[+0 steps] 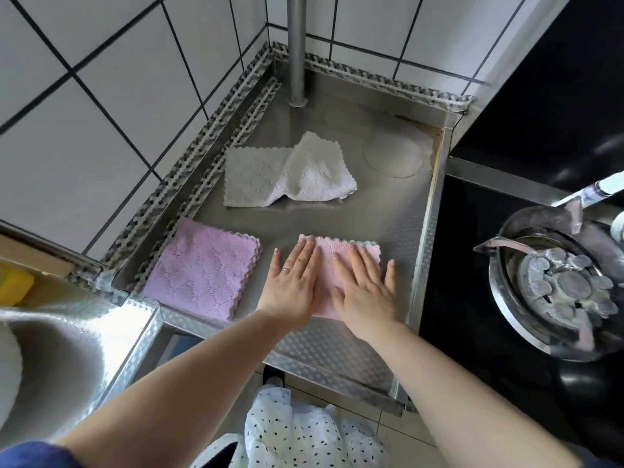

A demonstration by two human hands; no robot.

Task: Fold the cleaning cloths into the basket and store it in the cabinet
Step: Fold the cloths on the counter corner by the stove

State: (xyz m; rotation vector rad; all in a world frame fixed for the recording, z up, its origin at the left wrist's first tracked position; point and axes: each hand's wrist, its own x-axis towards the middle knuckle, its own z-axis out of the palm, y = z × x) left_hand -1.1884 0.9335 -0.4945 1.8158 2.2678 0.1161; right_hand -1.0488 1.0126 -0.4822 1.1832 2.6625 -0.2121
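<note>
Pressing flat on a pink cloth [341, 265], both hands lie palm down with straight fingers, gripping nothing. Head view, the only one: the left hand [292, 282] covers the cloth's left part and the right hand [366, 292] its right part, thumbs nearly touching. Judged purpose: smoothing a fold so it holds. A green edge shows at the cloth's far right corner, so a second layer or cloth may lie under it; which, cannot be told.

Just left of it, a lilac cloth stack [202, 268] sits squared on the steel counter [354, 211], apparently finished and set aside. Farther off, near the upright pipe [297, 49], a white cloth [287, 172] lies rumpled and half turned over, apparently awaiting folding.

No basket or cabinet is identifiable. A gas burner [560, 282] stands well apart at the right, a sink [67, 349] at the near left, beyond it a yellow sponge [13, 285]
</note>
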